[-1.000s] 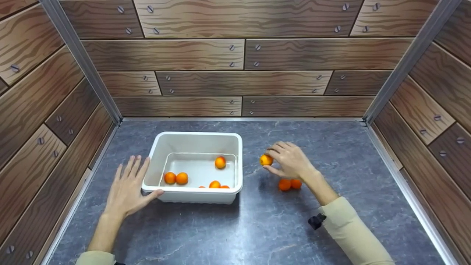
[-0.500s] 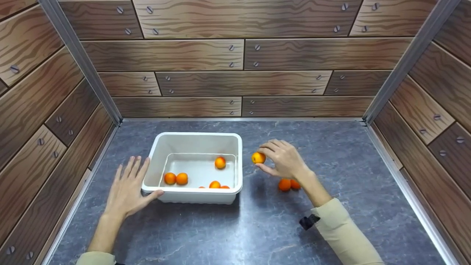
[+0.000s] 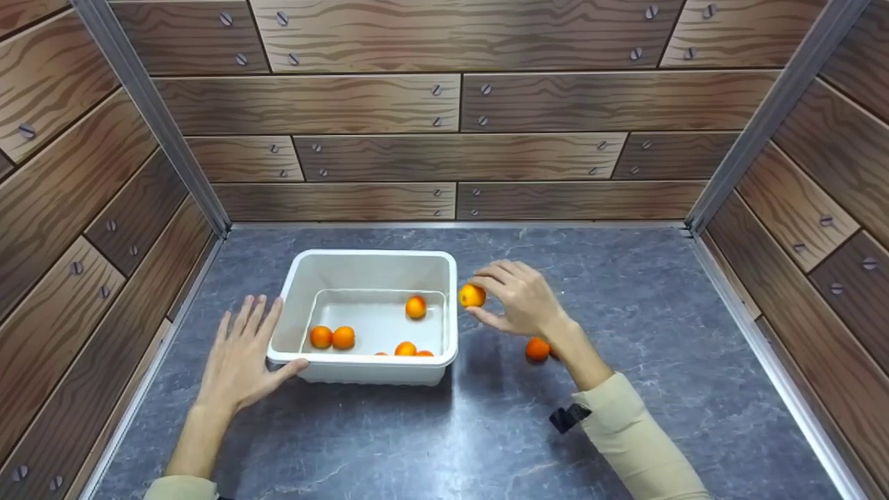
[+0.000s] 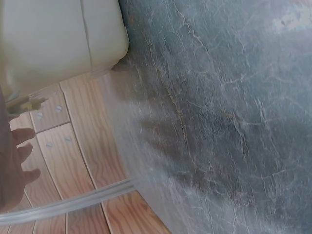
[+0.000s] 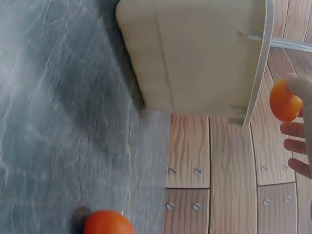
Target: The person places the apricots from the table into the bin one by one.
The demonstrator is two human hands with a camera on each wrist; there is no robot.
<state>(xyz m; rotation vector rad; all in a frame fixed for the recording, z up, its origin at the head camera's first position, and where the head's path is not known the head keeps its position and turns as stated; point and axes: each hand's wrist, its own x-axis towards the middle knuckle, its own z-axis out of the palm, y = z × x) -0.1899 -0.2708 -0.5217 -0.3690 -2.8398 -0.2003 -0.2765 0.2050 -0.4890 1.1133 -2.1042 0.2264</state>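
Observation:
Between thumb and fingers my right hand (image 3: 519,300) pinches a small orange (image 3: 472,296), just off the right rim of a white plastic tub (image 3: 375,371). In the right wrist view that orange (image 5: 285,101) is raised to about the height of the tub's rim. My left hand (image 3: 239,364) lies at the tub's left side, fingers straight and spread, thumb at the near left corner of the rim. Several oranges lie in the tub, among them a pair (image 3: 332,337) at the left and one (image 3: 415,307) at the back right; the near wall partly hides others.
On the dark marbled table (image 3: 389,444), an orange (image 3: 537,349) lies below my right wrist, with another mostly hidden behind the arm. Wood-patterned walls (image 3: 458,156) with metal corner strips (image 3: 156,111) enclose the table at the back and both sides.
My right hand has carried the orange leftward, from over the table to right beside the tub's rim. The forearm now covers more of the oranges on the table. My left hand stays put.

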